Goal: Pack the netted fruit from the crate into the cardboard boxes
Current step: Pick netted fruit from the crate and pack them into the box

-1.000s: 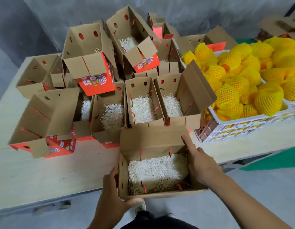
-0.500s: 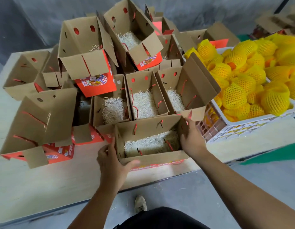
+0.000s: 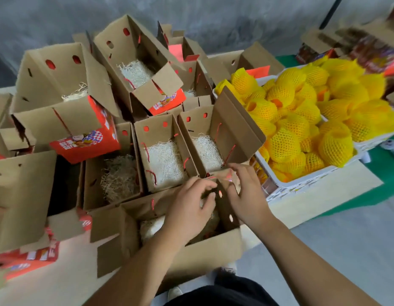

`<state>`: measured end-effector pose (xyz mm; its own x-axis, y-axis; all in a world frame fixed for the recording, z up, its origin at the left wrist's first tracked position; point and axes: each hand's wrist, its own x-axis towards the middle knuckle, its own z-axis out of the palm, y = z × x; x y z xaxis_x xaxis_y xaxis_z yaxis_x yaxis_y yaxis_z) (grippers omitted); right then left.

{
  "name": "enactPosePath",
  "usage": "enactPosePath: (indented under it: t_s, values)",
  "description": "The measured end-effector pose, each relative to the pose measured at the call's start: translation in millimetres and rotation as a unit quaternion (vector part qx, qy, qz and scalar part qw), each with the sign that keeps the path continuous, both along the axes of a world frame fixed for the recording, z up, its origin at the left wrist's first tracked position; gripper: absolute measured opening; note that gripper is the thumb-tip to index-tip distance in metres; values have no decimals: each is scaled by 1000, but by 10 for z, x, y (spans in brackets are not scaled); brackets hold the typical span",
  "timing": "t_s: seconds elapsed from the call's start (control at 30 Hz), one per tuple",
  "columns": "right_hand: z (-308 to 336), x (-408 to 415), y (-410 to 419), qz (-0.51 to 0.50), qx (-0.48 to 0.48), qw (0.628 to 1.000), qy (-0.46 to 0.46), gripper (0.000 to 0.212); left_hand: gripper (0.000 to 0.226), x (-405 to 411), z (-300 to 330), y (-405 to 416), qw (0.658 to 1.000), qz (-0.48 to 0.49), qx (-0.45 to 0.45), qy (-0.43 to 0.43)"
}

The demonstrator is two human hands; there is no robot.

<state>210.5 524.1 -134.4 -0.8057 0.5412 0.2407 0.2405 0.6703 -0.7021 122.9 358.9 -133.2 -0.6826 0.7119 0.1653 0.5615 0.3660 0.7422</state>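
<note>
Hands (image 3: pixel 189 208) (image 3: pixel 246 195) at nearest box's flap (image 3: pixel 224 204)

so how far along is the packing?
Barely begun. Done: open boxes stand lined with shredded filler, none showing fruit. In hand: the left hand and right hand are at the right end wall of the nearest box; grip unclear. Left: all the netted fruit sits in the crate.

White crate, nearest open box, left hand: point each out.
white crate (image 3: pixel 302 184): head view, front rim.
nearest open box (image 3: pixel 204 252): head view, near wall.
left hand (image 3: pixel 189 208): head view, back of hand.
</note>
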Motion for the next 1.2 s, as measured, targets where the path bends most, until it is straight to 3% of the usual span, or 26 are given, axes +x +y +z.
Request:
enactPosePath:
  t_s: [0.2,0.3,0.37,0.43,0.53,0.6,0.67,0.73,0.8,0.83,0.9,0.97,1.03,1.07,1.13,1.2]
  values:
    - [295,-43,972,-38,85,995,35,50,24,-63,74,1334,996,-39,49,-60]
    - [325,17,1593,-120,191,966,-126,74,26,-85,85,1864,994,-55,60,-79]
    - [291,17,1834,-134,187,935,-271,90,26,-90,63,2092,991,-44,61,-107]
    - [237,-13,1942,-114,208,924,-302,86,26,-67,19,2264,990,-5,72,-123]
    - [205,-26,1969,-61,237,935,-257,75,31,70,1,2362,986,66,100,-113]
    - [205,59,2004,-25,148,978,-147,72,35,198,50,2365,978,98,124,-135]
    - [290,187,2050,-22,-53,998,5,74,30,298,148,2358,967,100,163,-166]
    - [429,275,2058,-19,-227,969,99,74,37,358,289,2372,965,63,193,-166]
    - [558,293,2060,-13,-311,939,145,71,60,402,421,2449,955,1,221,-197]
    - [620,294,2067,-6,-333,930,156,69,71,428,497,2508,937,-19,236,-257]
    - [711,305,2087,28,-341,929,141,69,80,459,612,2635,870,-25,277,-408]
    - [767,341,2138,77,-293,951,66,83,70,463,617,2725,794,-25,311,-522]
    - [786,438,2202,105,-172,979,23,95,56,441,567,2764,759,-9,327,-563]
    - [776,504,2244,81,-85,993,33,93,53,428,535,2771,757,4,327,-567]
    - [690,665,2400,-59,87,994,22,90,57,412,462,2760,767,25,315,-559]
    - [588,802,2597,-189,134,962,-141,101,66,423,406,2738,782,32,295,-547]
